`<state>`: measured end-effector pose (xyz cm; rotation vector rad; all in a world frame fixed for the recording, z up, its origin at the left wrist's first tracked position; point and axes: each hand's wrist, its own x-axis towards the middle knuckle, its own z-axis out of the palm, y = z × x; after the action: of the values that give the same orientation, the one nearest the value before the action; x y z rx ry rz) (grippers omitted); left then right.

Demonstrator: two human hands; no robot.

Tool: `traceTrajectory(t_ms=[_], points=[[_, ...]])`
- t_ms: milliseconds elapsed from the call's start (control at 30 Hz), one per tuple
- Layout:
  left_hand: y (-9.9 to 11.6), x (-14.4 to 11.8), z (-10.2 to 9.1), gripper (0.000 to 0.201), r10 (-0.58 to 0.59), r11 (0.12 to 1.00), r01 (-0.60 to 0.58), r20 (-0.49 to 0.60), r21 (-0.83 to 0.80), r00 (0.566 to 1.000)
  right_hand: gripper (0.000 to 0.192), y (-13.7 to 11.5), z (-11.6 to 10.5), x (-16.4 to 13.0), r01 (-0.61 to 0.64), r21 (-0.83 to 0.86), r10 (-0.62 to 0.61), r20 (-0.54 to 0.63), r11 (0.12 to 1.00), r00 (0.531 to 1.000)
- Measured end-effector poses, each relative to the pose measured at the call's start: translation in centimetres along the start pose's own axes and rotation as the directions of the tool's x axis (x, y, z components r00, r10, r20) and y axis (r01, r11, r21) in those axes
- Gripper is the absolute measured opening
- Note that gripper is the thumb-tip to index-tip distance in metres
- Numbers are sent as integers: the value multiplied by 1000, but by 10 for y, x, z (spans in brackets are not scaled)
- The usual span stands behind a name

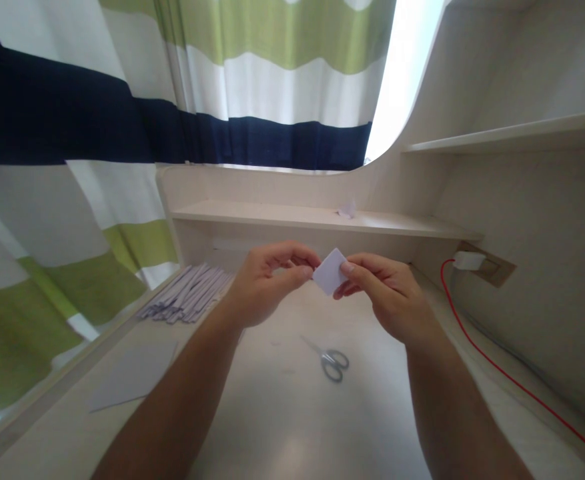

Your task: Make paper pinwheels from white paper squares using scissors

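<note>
From my screen, left hand (266, 281) and right hand (391, 285) both pinch the paper (329, 273), so uneven tugging could crease it.

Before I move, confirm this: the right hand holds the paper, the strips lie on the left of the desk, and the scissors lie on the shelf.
Wrong on the scissors: they lie on the desk, not the shelf, as the head view shows. The right hand does hold the paper, and the strips do lie on the left of the desk.
</note>
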<state>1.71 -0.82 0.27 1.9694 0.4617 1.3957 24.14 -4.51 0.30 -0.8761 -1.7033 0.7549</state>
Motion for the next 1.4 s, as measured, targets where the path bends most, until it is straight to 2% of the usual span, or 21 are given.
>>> traceTrajectory(t_ms=[167,300,400,533,800,933,1033,1133,1233,1300,1400], points=[[-2,-2,0,14,1,999,-3,30,37,1000,26,-2,0,2,-105,180,96,58,978,994],[-1,-2,0,28,40,996,-43,44,80,998,27,-6,0,2,-137,223,111,128,965,986],[0,-2,-1,34,49,997,-53,72,55,996,27,-6,-1,1,-172,261,127,179,950,976],[0,-2,-1,27,56,998,-55,66,-26,996,25,-5,-3,1,-227,323,166,206,919,964],[2,-4,-2,29,76,997,-78,89,18,993,27,-6,3,3,-300,393,195,284,869,939],[4,-4,0,17,91,986,-101,78,132,993,27,-1,7,4,-316,382,203,308,869,929],[5,-3,4,7,107,970,-109,21,216,994,32,3,5,5,-282,353,171,314,892,934],[6,-3,6,9,61,983,-47,-77,178,995,38,3,0,5,-232,313,166,224,921,960],[7,-4,5,13,-52,996,60,-121,67,991,46,-3,-4,2,-167,277,148,88,946,985],[5,-7,5,15,-133,991,133,-87,-1,987,43,-5,-3,-3,-137,193,128,55,972,990],[-7,-18,7,19,-250,964,249,2,-90,968,32,3,7,-15,-153,15,151,80,988,985]])
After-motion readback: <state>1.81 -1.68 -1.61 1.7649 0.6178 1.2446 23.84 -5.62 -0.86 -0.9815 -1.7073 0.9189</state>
